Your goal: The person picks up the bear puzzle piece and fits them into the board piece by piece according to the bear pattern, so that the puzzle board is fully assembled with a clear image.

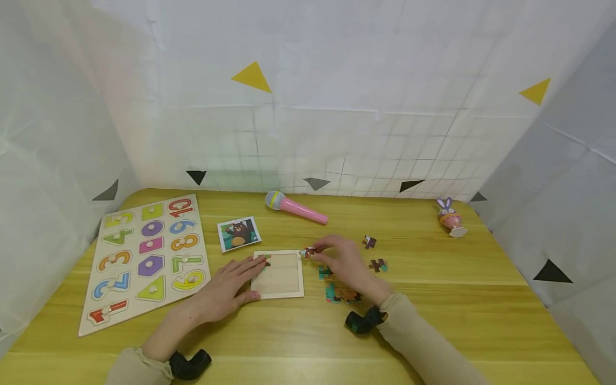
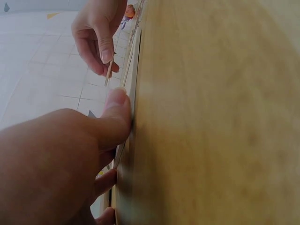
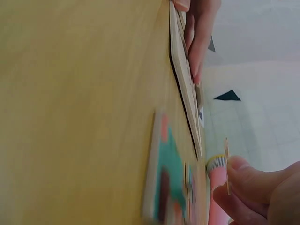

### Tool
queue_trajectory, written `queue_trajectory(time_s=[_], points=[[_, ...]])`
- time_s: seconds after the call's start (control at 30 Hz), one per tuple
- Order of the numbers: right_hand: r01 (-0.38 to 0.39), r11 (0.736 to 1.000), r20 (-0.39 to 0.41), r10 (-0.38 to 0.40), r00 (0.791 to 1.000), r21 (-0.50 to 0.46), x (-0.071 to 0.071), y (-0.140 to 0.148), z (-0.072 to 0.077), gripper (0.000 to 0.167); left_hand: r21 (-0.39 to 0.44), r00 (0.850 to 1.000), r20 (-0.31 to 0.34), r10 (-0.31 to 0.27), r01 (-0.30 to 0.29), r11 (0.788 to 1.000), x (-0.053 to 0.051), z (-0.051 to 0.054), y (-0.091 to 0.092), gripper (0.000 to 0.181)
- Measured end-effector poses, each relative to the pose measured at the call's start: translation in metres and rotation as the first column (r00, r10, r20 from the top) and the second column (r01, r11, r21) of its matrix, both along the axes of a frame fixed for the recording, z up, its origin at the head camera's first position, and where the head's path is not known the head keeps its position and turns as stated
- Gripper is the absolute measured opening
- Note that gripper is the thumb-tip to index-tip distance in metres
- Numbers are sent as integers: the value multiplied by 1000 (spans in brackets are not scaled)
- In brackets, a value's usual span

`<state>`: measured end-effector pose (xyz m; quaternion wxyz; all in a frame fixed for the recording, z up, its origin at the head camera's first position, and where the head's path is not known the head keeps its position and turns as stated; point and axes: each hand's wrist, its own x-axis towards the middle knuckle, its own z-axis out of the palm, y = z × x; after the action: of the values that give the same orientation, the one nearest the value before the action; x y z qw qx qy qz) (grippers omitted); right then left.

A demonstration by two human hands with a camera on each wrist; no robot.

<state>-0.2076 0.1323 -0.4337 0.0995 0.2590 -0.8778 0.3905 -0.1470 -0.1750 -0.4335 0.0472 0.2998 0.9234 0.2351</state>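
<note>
My left hand (image 1: 223,291) rests on the left side of a shallow wooden puzzle tray (image 1: 302,275), fingers extended over its upper left corner and thumb at its lower edge. Partly under those fingertips, a small puzzle piece (image 1: 267,262) lies inside the tray. Just past the tray's upper right corner, my right hand (image 1: 348,267) pinches a brown jigsaw piece (image 1: 309,252) between thumb and fingers. The right wrist view shows this piece (image 3: 227,168) edge-on, raised off the table. Below the right hand lie teal and brown pieces (image 1: 337,293), partly hidden by it.
Two loose pieces, one upper (image 1: 369,242) and one lower (image 1: 378,265), lie right of the right hand. A bear picture card (image 1: 239,234) and a pink toy microphone (image 1: 303,209) sit behind the tray. A number board (image 1: 132,262) stands left; a bunny toy (image 1: 451,217) is far right.
</note>
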Motion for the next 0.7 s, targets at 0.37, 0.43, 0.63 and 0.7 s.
queue_trajectory(time_s=[0.37,0.43,0.63,0.7], points=[[-42,999,-33,42,999,1,1,-28,-1,19,-7,1000,4,0,0,1000,-1,0,1,68],[-38,999,-54,38,998,6,1,-33,-3,20,-8,1000,6,2,-2,1000,-1,1,0,67],[-45,998,-101,49,994,33,0,-46,-4,21,-9,1000,4,1,-1,1000,-1,0,0,67],[-58,998,-90,61,994,34,1,-50,-3,20,-10,1000,2,-1,1,1000,-1,0,-1,67]])
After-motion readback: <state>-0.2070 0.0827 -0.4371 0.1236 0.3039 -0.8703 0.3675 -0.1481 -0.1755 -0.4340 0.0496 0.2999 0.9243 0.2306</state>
